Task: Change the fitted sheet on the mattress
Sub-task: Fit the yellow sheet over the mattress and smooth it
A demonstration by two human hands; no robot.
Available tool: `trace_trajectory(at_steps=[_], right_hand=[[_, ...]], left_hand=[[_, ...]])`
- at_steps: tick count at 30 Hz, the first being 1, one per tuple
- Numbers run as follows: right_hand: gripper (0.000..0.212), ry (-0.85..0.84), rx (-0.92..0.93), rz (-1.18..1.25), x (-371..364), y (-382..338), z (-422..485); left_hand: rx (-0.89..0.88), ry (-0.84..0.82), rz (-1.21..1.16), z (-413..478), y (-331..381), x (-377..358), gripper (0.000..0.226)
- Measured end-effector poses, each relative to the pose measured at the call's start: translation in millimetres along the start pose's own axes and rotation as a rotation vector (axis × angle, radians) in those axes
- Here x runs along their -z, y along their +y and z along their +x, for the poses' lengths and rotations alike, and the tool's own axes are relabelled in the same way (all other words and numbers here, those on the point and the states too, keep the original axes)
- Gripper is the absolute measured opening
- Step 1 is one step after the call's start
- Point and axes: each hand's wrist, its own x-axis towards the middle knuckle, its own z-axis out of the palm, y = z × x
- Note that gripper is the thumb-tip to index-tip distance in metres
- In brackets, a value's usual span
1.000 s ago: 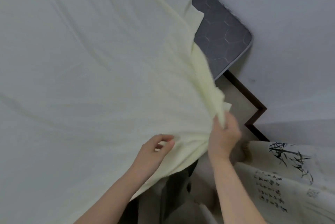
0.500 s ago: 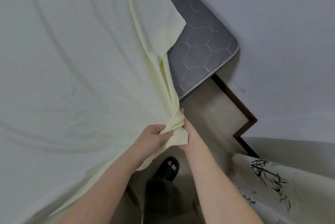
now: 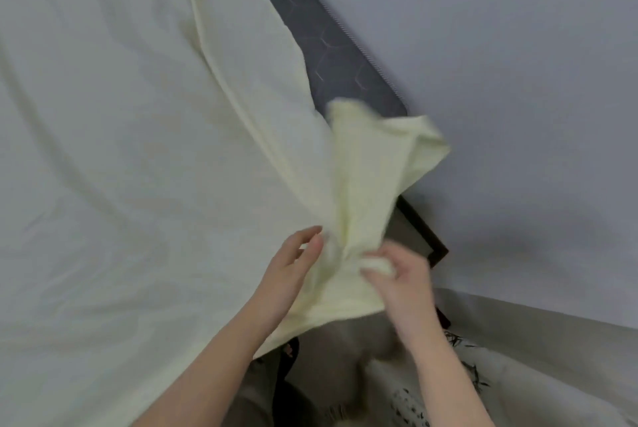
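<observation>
1. Head view, the only one. A pale yellow sheet (image 3: 138,150) is spread over most of a dark grey mattress (image 3: 345,60). One mattress corner, beside the wall (image 3: 518,46), is left bare.
2. The sheet's loose corner (image 3: 386,157) is held up off the bed, bunched and blurred, just in front of the bare mattress corner. It is judged to be raised so that its pocket can be opened and drawn over that corner.
3. Right hand (image 3: 404,281): fingers are curled and a small fold of sheet is pinched between them and the thumb. The lifted cloth is carried from this grip.
4. Left hand (image 3: 286,274): fingers are nearly straight and spread, with the thumb apart. The fingertips are laid against the sheet just beside the gathered part and nothing is gripped. It is judged to be steadying or feeling for the hem.
5. A dark skirting board (image 3: 423,229) is seen below the lifted corner. A pale cloth with inked bamboo (image 3: 500,385) lies at lower right, well apart from the work.
6. Count: one sheet, one mattress, one bare corner in view, two hands, one printed cloth.
7. Stage, as judged: the sheet is laid on but this corner is not yet fitted.
</observation>
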Motion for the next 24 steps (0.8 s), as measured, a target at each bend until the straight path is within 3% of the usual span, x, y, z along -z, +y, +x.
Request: trace_trajectory(at_steps=[2, 3, 4, 5, 8, 9, 12, 16, 18, 21, 24], right_hand=[[0.027, -0.446, -0.168, -0.147, 3.1, 5.5, -8.0], [0.026, -0.614, -0.257, -0.163, 7.2, 7.2, -5.9], [0.024, -0.673, -0.328, -0.164, 12.9, 8.7, 1.3], [0.029, -0.617, -0.384, -0.155, 19.2, 8.4, 12.4], [0.054, -0.040, -0.564, 0.053, 34.9, 11.5, 66.2], [0.057, 0.057, -0.626, 0.184, 37.8, 14.3, 89.4], [0.065, -0.031, -0.875, 0.419, 35.5, 19.3, 153.2], [0.065, -0.309, -1.082, 0.186, 9.8, 31.3, 202.1], [0.048, -0.396, -1.134, 0.216, -2.1, 33.3, 210.3], [0.022, -0.361, -1.051, 0.176, -7.4, 38.7, 221.3], [0.009, -0.286, -0.850, 0.231, 18.0, 44.8, 242.2]], left_hand=[[0.085, -0.035, -0.115, 22.2, 19.0, -10.2, 0.046], [0.123, 0.000, -0.105, 33.5, 27.9, -13.6, 0.037], [0.113, 0.037, -0.013, 45.4, 33.2, -13.9, 0.022], [0.109, 0.036, 0.091, 55.7, 35.8, -13.5, 0.012], [0.120, -0.095, 0.157, 75.9, 39.5, -6.1, 0.013], [0.104, -0.150, 0.172, 80.3, 38.5, -3.7, 0.016], [0.106, -0.242, 0.269, 92.3, 37.5, -2.1, 0.018], [0.204, -0.259, 0.310, 108.6, 36.2, -9.5, 0.026], [0.252, -0.238, 0.344, 114.2, 37.0, -14.9, 0.042], [0.228, -0.287, 0.432, 120.5, 40.9, -25.7, 0.038], [0.177, -0.253, 0.370, 125.3, 41.6, -39.1, 0.010]])
